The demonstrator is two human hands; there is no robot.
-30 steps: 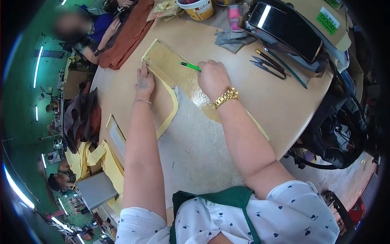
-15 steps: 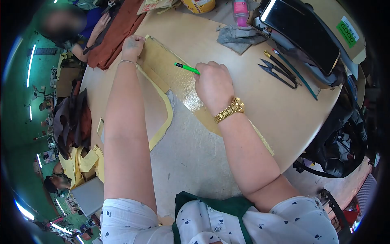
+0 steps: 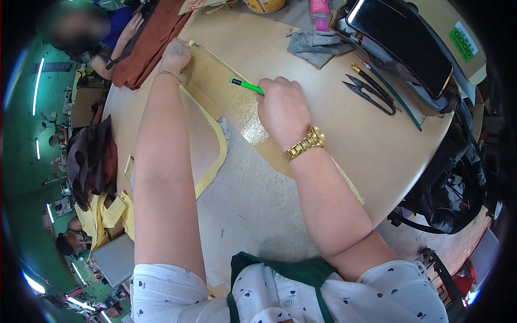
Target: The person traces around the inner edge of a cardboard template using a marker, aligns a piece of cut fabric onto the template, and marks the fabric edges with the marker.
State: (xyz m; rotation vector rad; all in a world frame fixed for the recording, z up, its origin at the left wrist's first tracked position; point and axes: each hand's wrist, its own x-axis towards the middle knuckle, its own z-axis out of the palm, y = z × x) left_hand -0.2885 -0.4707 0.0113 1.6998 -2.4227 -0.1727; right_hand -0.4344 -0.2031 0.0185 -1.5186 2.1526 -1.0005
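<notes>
My right hand (image 3: pixel 283 105) is closed around a green pencil (image 3: pixel 247 86), its black-banded end pointing left. Under and beside that hand lies a tan sheet (image 3: pixel 204 75) with a shiny patch and pale yellow edging, flat on the table. My left hand (image 3: pixel 176 55) is curled at the sheet's far left corner; its fingertips are hidden, so what it grips cannot be made out. A curved yellow-edged strip (image 3: pixel 219 145) runs from near my left wrist toward me.
Thread snips (image 3: pixel 369 94), a teal pencil (image 3: pixel 396 99), a grey cloth (image 3: pixel 318 47) and a phone (image 3: pixel 401 43) are to the right. A pink bottle (image 3: pixel 320 13) stands at the back. Rust-brown material (image 3: pixel 145 48) lies at the far left by another person's hand (image 3: pixel 132 28).
My left hand has shifted slightly up in the view and its fingers are less visible. The right hand and green pencil are almost unchanged, slightly higher in view.
</notes>
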